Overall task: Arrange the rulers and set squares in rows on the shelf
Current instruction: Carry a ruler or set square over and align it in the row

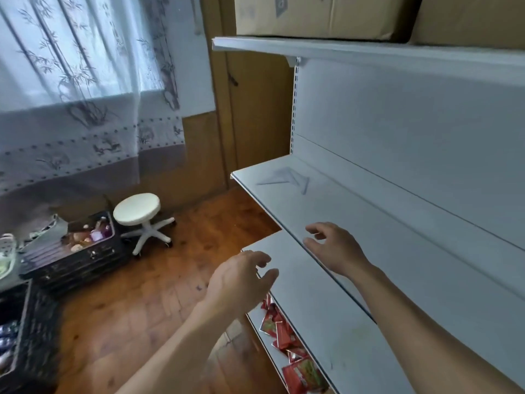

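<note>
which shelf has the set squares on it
The second white metal shelf from the top, clear plastic set squares at its left end; the highest holds brown cardboard boxes, the lowest red packets.

Soft daylight enters through sheer patterned curtain (85,66) at left; white metal shelf (397,223) evenly lit, faint shadows; overall motion blur, wide-angle bending at edges.
</note>
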`<control>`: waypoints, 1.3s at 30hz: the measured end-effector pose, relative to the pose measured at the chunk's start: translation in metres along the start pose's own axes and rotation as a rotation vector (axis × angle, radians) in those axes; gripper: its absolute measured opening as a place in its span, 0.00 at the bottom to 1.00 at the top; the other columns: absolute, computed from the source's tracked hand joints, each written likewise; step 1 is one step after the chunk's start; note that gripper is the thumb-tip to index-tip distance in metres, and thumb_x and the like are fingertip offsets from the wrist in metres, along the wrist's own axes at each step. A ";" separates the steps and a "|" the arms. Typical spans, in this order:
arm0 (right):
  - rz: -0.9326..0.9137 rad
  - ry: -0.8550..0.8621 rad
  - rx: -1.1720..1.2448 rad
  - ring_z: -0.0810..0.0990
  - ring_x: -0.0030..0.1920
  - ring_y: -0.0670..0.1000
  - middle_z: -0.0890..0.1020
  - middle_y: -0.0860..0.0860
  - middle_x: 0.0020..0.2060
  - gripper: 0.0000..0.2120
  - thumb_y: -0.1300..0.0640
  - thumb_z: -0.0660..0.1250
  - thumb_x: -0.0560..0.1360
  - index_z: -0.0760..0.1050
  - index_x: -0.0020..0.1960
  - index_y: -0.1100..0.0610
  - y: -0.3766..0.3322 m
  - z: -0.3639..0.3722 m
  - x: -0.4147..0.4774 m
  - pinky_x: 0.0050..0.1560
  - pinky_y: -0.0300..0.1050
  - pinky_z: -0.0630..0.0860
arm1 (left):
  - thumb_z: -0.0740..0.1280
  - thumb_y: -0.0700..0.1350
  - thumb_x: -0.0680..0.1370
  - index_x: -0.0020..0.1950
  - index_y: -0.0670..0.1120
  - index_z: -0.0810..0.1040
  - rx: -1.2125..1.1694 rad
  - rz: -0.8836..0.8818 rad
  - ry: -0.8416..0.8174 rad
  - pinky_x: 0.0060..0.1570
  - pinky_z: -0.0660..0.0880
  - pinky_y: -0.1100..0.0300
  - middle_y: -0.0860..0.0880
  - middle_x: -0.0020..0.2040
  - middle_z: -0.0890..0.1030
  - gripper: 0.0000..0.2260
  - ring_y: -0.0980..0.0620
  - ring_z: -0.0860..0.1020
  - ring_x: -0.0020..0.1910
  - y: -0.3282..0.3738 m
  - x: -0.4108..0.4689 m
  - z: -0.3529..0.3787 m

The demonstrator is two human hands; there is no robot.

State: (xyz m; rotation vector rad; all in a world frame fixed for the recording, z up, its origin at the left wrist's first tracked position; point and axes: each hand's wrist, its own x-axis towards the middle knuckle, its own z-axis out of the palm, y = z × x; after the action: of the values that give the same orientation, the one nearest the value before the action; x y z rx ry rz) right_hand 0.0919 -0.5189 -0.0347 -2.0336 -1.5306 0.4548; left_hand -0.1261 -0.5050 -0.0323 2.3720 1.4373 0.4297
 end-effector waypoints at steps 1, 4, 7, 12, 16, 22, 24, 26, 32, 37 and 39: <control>0.000 -0.002 -0.005 0.76 0.57 0.45 0.77 0.45 0.60 0.16 0.48 0.65 0.75 0.75 0.62 0.49 -0.002 0.003 0.019 0.52 0.39 0.69 | 0.63 0.61 0.76 0.61 0.57 0.76 -0.005 0.007 0.002 0.45 0.75 0.65 0.60 0.54 0.79 0.17 0.61 0.77 0.45 -0.005 0.018 0.000; 0.006 -0.009 -0.015 0.76 0.57 0.45 0.77 0.45 0.60 0.16 0.48 0.65 0.76 0.75 0.63 0.49 -0.006 0.013 0.064 0.52 0.39 0.69 | 0.63 0.61 0.76 0.61 0.57 0.76 -0.039 0.011 -0.012 0.45 0.78 0.63 0.60 0.53 0.79 0.16 0.61 0.78 0.44 -0.021 0.061 0.003; 0.043 -0.017 -0.022 0.76 0.57 0.44 0.77 0.45 0.60 0.16 0.48 0.65 0.76 0.75 0.62 0.49 -0.006 0.024 0.095 0.51 0.38 0.68 | 0.63 0.62 0.76 0.61 0.58 0.76 -0.048 0.019 -0.041 0.45 0.78 0.63 0.61 0.53 0.79 0.16 0.62 0.77 0.46 -0.038 0.097 0.005; 0.136 0.040 -0.047 0.76 0.57 0.45 0.77 0.46 0.59 0.16 0.48 0.65 0.76 0.75 0.62 0.49 -0.002 0.035 0.149 0.51 0.38 0.68 | 0.64 0.61 0.76 0.60 0.59 0.77 -0.112 0.113 -0.070 0.41 0.77 0.67 0.61 0.53 0.80 0.15 0.63 0.77 0.45 -0.061 0.177 0.007; 0.251 0.127 -0.062 0.75 0.58 0.46 0.76 0.46 0.60 0.17 0.47 0.65 0.76 0.74 0.64 0.49 -0.003 0.044 0.185 0.51 0.37 0.66 | 0.64 0.60 0.76 0.60 0.57 0.77 -0.137 0.241 -0.162 0.33 0.64 0.75 0.60 0.54 0.80 0.15 0.64 0.74 0.43 -0.076 0.245 0.006; 0.386 0.202 -0.140 0.70 0.66 0.50 0.71 0.48 0.68 0.23 0.45 0.63 0.77 0.67 0.70 0.51 -0.018 0.065 0.237 0.60 0.40 0.65 | 0.64 0.58 0.77 0.62 0.54 0.77 -0.201 0.402 -0.288 0.46 0.78 0.65 0.57 0.55 0.80 0.16 0.59 0.78 0.48 -0.097 0.333 -0.006; 0.424 0.216 -0.175 0.65 0.70 0.50 0.67 0.49 0.72 0.25 0.45 0.62 0.78 0.65 0.72 0.52 -0.020 0.072 0.253 0.65 0.41 0.63 | 0.64 0.58 0.77 0.62 0.54 0.76 -0.203 0.449 -0.309 0.45 0.77 0.65 0.56 0.56 0.79 0.16 0.58 0.77 0.49 -0.103 0.357 -0.007; 0.458 0.217 -0.197 0.61 0.73 0.49 0.63 0.49 0.75 0.27 0.45 0.61 0.78 0.63 0.73 0.53 -0.021 0.079 0.265 0.69 0.41 0.58 | 0.64 0.58 0.77 0.62 0.54 0.76 -0.199 0.475 -0.340 0.44 0.75 0.67 0.56 0.57 0.79 0.16 0.58 0.77 0.50 -0.109 0.375 -0.006; 0.531 0.183 -0.276 0.53 0.76 0.49 0.56 0.50 0.77 0.30 0.42 0.59 0.78 0.58 0.76 0.54 -0.014 0.087 0.293 0.75 0.47 0.51 | 0.63 0.59 0.77 0.63 0.56 0.75 -0.153 0.545 -0.386 0.45 0.77 0.64 0.58 0.57 0.78 0.16 0.57 0.77 0.51 -0.121 0.414 -0.004; 0.538 0.164 -0.342 0.60 0.74 0.48 0.61 0.48 0.75 0.24 0.42 0.58 0.79 0.66 0.71 0.52 -0.008 0.090 0.291 0.69 0.43 0.59 | 0.63 0.59 0.78 0.64 0.55 0.75 -0.162 0.581 -0.436 0.48 0.77 0.63 0.57 0.58 0.78 0.17 0.58 0.77 0.52 -0.122 0.430 0.000; 0.522 0.180 -0.407 0.63 0.73 0.48 0.63 0.46 0.74 0.21 0.43 0.58 0.79 0.69 0.68 0.50 -0.008 0.089 0.290 0.67 0.44 0.63 | 0.63 0.58 0.78 0.64 0.55 0.75 -0.178 0.592 -0.469 0.49 0.77 0.63 0.57 0.58 0.78 0.16 0.58 0.77 0.52 -0.121 0.435 0.003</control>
State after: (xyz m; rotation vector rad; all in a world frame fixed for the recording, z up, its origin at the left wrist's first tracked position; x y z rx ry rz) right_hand 0.1205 -0.2203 -0.0839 -2.7192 -1.0315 0.1440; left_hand -0.0271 -0.0649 -0.0510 2.4893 0.4661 0.1091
